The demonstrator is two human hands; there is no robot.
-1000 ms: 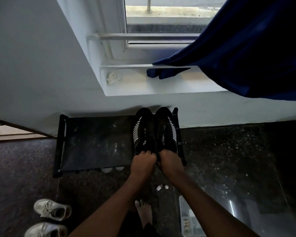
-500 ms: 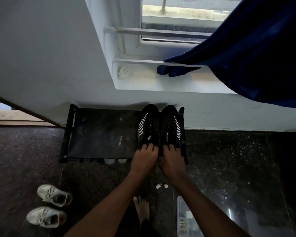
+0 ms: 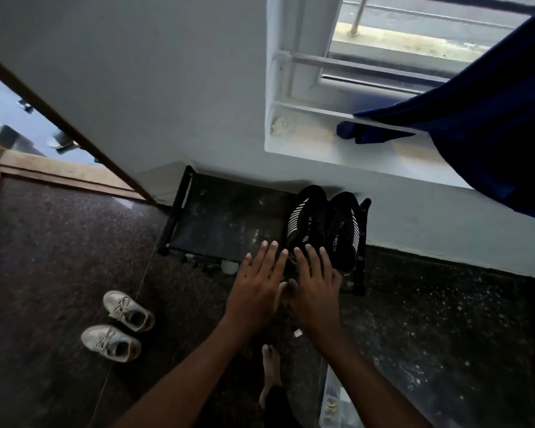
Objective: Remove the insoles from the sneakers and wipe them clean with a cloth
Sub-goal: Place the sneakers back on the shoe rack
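Grip on heels of black sneakers, seen half second ago, is now released; left hand and right hand are held flat, fingers straight and spread, nothing held; right fingertips are overlapped with near end of left shoe, contact not certain; left hand is placed just left of pair, over shoe rack; sneakers are left side by side at rack's right end, toes toward far wall; insoles judged not yet removed; fresh grasp needed.
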